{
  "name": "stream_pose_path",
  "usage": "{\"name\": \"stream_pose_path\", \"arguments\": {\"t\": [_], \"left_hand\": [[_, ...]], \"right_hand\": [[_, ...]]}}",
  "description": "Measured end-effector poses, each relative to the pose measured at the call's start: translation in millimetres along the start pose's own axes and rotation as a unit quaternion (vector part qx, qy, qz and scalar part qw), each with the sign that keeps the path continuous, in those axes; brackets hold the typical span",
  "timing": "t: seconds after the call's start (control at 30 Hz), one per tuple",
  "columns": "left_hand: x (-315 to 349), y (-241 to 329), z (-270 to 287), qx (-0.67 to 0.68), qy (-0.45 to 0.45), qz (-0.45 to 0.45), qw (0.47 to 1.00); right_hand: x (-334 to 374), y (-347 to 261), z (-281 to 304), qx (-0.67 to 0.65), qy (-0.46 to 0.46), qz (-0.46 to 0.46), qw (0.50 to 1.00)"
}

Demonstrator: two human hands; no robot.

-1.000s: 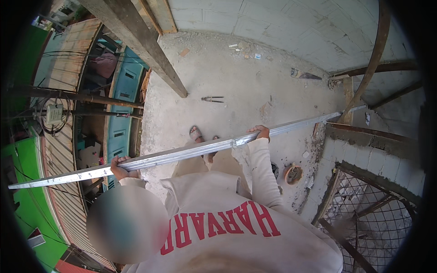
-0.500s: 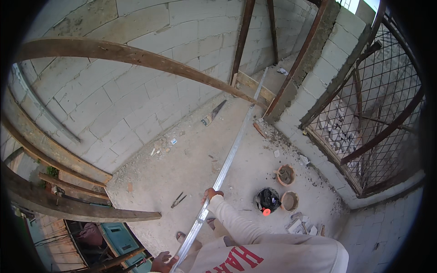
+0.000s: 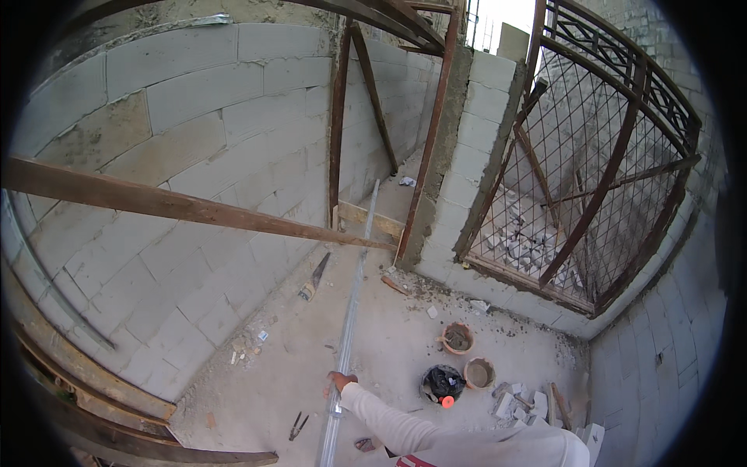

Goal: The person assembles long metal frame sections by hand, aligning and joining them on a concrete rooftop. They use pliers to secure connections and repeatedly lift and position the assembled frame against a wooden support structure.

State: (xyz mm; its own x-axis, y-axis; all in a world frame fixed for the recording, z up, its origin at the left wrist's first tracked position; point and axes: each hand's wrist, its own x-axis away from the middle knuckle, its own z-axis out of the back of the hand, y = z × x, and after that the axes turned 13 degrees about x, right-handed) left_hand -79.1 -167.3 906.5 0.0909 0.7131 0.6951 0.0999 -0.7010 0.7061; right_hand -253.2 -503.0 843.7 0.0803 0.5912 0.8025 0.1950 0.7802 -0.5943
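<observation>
My right hand (image 3: 340,383), at the end of a pale sleeve, is closed round a long galvanised metal profile (image 3: 352,311). The profile slants away from me over the floor, and its far end passes the board at the foot of the doorway. My left hand is out of view. On the floor left of the profile lies a pair of pincers (image 3: 298,426) with open handles. A hand saw (image 3: 314,279) rests farther off, near the block wall.
A wooden beam (image 3: 194,208) crosses at left up to the door frame. Two mortar bowls (image 3: 480,363) and a black bucket (image 3: 433,372) stand right of my arm. Broken blocks (image 3: 504,403) lie nearby. A metal window grille (image 3: 599,179) fills the right wall's opening.
The view has tilted up and turned right, so more of the grille and walls shows. My left hand, earlier on the profile's near end, has left the picture. My right hand keeps its hold.
</observation>
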Motion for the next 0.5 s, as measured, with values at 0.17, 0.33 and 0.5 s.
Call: {"name": "stream_pose_path", "arguments": {"t": [0.17,0.33,0.5], "left_hand": [[-9.0,11.3,49.6,-0.11,0.058,-0.063,0.99],[16.0,94.2,71.0,0.058,-0.082,0.097,0.99],[29.2,122.0,46.9,-0.027,-0.07,0.067,0.995]], "right_hand": [[19.4,-12.9,-43.3,0.015,0.003,0.004,1.0],[10.9,-20.3,-53.6,-0.034,-0.013,0.037,0.999],[39.8,-27.7,-43.8,-0.051,-0.047,0.068,0.995]]}}
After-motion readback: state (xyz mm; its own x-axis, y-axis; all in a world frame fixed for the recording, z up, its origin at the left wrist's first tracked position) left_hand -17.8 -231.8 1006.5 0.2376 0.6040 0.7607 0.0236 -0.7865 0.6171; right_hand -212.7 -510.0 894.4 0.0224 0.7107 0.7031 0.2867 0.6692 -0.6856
